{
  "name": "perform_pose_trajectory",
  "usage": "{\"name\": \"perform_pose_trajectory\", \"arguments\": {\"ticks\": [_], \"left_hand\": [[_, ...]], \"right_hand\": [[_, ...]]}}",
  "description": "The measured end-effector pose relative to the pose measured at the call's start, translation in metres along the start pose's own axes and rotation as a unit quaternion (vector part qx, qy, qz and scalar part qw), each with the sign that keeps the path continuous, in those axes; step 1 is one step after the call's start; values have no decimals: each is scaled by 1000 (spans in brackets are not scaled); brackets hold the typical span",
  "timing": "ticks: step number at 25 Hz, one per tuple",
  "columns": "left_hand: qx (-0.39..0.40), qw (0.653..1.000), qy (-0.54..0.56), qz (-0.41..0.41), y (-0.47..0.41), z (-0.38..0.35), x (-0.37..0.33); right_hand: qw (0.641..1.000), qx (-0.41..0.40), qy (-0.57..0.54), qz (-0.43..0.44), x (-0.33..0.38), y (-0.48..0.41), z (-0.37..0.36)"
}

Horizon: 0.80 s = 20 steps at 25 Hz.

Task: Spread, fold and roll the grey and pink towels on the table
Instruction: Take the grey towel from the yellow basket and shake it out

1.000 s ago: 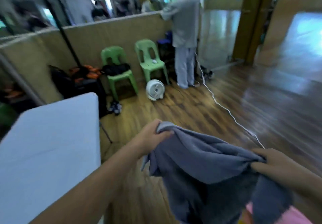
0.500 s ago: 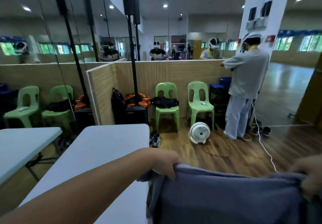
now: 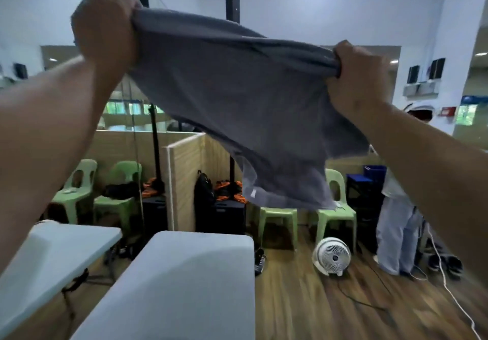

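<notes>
Head view puts the table (image 3: 190, 287) nearest, its white top running away from the viewer along the bottom of the frame, with a second table (image 3: 52, 250) just left of it. High above the table's far end, both hands hold the grey towel (image 3: 237, 107) in the air. The left hand (image 3: 103, 22), above the table's left side, has its fingers curled tight round one bunched corner. The right hand (image 3: 356, 75), out past the table's right edge, grips the other bunched corner the same way. The cloth sags between them and its lower hem hangs free, well clear of the table top. The pink towel is not in view. Beyond the table's far right corner a small white fan (image 3: 332, 256) stands on the wooden floor, with a white cable (image 3: 444, 283) trailing right of it. Green chairs (image 3: 334, 213) line a partition (image 3: 184, 168) farther back. This looks like the shake-out before spreading. Both grips are on gathered cloth, so the towel may land creased or twisted. It also hangs partly right of the table, so lowering it from here could drape it over that edge towards the floor.
</notes>
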<state>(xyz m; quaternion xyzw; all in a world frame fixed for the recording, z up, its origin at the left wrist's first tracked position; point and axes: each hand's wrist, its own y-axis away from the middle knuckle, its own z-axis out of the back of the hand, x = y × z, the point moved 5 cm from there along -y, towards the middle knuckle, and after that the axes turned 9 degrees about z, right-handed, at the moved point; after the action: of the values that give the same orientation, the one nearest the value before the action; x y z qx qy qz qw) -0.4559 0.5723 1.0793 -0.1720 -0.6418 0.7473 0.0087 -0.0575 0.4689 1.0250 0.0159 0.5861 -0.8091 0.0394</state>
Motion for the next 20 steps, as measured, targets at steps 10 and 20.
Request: {"name": "perform_pose_trajectory", "arguments": {"ticks": [10, 20], "left_hand": [[310, 934, -143, -107, 225, 40, 166], [636, 758, -123, -79, 562, 115, 386]], "right_hand": [[967, 239, -91, -10, 117, 252, -66], [810, 580, -41, -78, 266, 545, -82]]}}
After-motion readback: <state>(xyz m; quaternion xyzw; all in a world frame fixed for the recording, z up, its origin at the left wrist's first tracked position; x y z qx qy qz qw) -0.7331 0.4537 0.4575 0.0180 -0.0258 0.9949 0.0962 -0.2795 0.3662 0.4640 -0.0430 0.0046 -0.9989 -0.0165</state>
